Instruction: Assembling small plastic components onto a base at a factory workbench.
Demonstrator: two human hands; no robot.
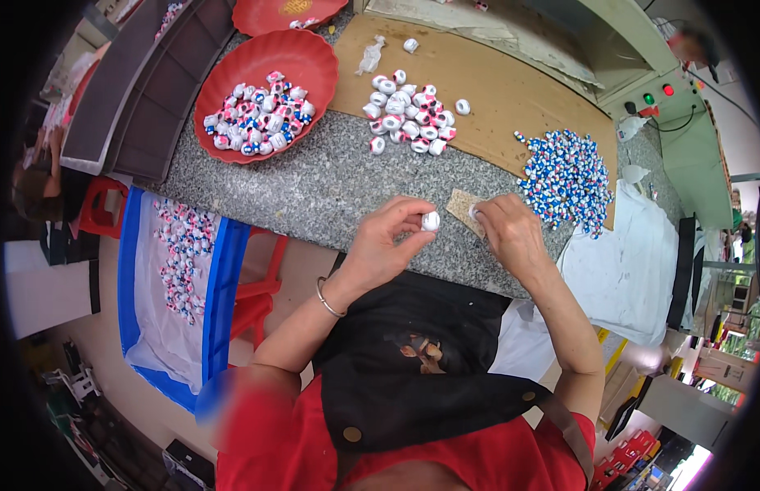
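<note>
My left hand [386, 239] pinches a small white rounded figurine part [431, 221] between thumb and fingertips, just above the granite worktop. To its right, my right hand [513, 235] has its fingers closed at the edge of a tan, rough-looking pad [462, 204]. Something small and whitish shows at those fingertips, mostly hidden, so its kind cannot be made out. Beyond the hands lies a cluster of white and pink rounded pieces [409, 113]. A heap of small blue and white pieces [566, 176] spreads to the right of my right hand.
A red scalloped bowl [324, 61] stands at the far left, holding assembled white, pink and blue pieces. Brown cardboard [494, 94] covers the back of the worktop [257, 192]. A blue lined crate [130, 278] sits lower left. A pale green machine housing [683, 131] with lit buttons is far right.
</note>
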